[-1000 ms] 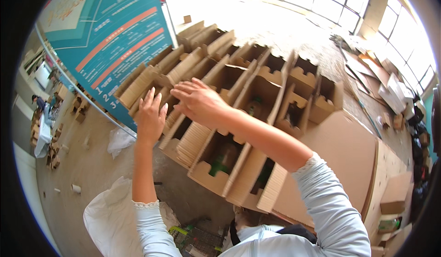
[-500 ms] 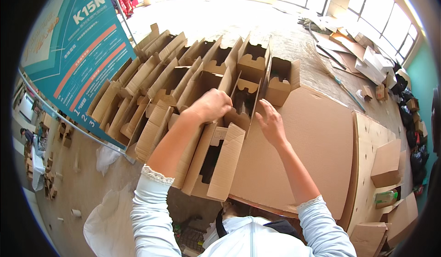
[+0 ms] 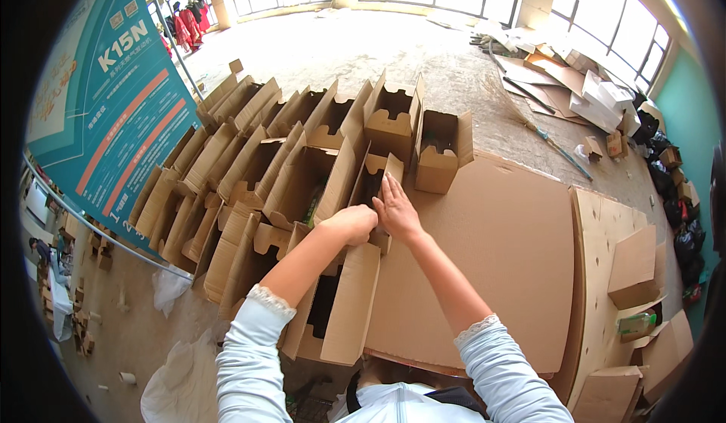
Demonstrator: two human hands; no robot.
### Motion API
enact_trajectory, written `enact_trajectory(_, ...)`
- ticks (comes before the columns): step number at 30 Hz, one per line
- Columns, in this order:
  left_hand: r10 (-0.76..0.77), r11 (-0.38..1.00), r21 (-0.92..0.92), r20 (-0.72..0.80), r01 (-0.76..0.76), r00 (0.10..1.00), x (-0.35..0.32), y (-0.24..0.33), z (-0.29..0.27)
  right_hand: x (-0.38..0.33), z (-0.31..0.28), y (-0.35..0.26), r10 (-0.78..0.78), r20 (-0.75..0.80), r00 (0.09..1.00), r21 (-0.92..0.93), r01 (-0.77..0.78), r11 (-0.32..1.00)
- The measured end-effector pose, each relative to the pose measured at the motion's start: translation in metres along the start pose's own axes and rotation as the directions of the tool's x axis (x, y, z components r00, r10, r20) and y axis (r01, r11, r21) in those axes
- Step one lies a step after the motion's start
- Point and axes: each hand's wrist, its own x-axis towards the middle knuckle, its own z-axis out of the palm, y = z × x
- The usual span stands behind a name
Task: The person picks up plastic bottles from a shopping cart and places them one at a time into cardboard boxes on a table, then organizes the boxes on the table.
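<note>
Both my hands are at an open-topped cardboard box (image 3: 369,175) near the right side of several rows of such boxes. My right hand (image 3: 398,209) lies flat against the box's right flap (image 3: 392,167), fingers stretched and together. Close to its left, my left hand (image 3: 352,225) is curled at the near end of the same box; what its fingers hold, if anything, is hidden. Nearest me, another open box (image 3: 351,309) has a dark inside. Beyond my right hand stands an open box (image 3: 439,172) with an object inside that I cannot make out.
A large flat cardboard sheet (image 3: 484,264) lies right of the boxes, beside a wooden board (image 3: 609,272) with loose boxes and a green bottle (image 3: 637,323). A teal banner (image 3: 113,120) stands left. A broom (image 3: 556,149) and scrap cardboard (image 3: 563,75) lie on the floor.
My right hand has moved left, from beside the box to flat against its flap. My left hand has come nearer to me and now sits close to the right. The view has shifted slightly.
</note>
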Motion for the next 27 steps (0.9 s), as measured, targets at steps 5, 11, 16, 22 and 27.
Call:
enact_trajectory(5,0.067,0.995,0.010,-0.791,-0.097,0.608,-0.024,-0.027,0.016,-0.009,0.009,-0.007,-0.007,0.136,0.991,-0.171,0.031,0.985)
enact_trajectory(11,0.073,0.997,-0.017,-0.256,-0.080,0.964,-0.014,-0.016,0.021,0.006,-0.007,-0.030,-0.135,-0.178,0.975,-0.071,0.124,0.990)
enact_trajectory(16,0.138,0.949,-0.227,-0.325,-0.219,0.935,-0.040,-0.010,-0.026,0.007,0.012,-0.013,-0.150,0.133,0.980,-0.321,0.186,0.929)
enact_trajectory(22,-0.302,0.953,-0.227,-0.761,0.200,0.575,-0.119,-0.104,-0.032,0.017,0.004,-0.016,-0.133,0.155,0.979,-0.139,0.155,0.978)
enact_trajectory(27,-0.286,0.949,-0.038,-0.521,0.313,0.804,-0.135,-0.111,-0.010,0.032,-0.005,-0.053,-0.199,-0.059,0.978,-0.116,0.191,0.975)
